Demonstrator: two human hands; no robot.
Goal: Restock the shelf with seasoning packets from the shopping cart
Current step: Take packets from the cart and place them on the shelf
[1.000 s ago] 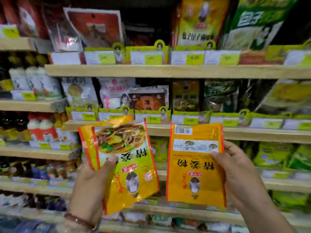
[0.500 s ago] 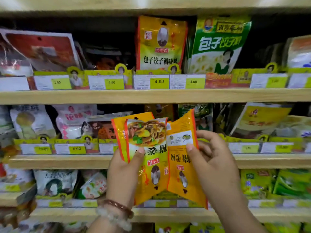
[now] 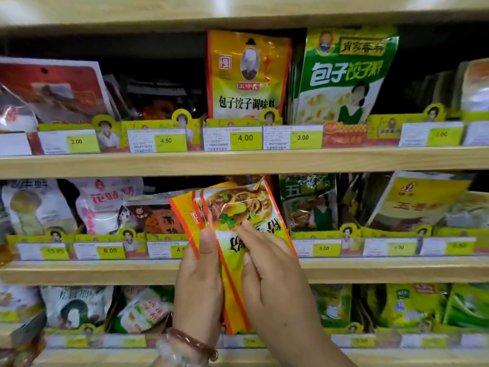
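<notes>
Two yellow seasoning packets (image 3: 238,234) are held stacked and overlapping in front of the middle shelf (image 3: 105,271), tilted with their tops leaning left, the upper edges reaching just under the board of the upper shelf (image 3: 238,161). The front packet shows a printed dish of food; the rear one is seen only as a yellow and orange strip at the left.

The left hand (image 3: 198,284) is closed around the lower left edge of the packets, thumb pressed on the front face. A reddish bead bracelet (image 3: 191,343) is seen on that wrist. The right hand (image 3: 275,276) is laid over the front packet, fingers bent and gripping its right side, fingertips on the printed face.

Behind the packets, other seasoning bags are stood on the middle shelf behind a row of price tags (image 3: 109,250). On the upper shelf a yellow bag (image 3: 247,75) stands just beside a green bag (image 3: 344,75).
</notes>
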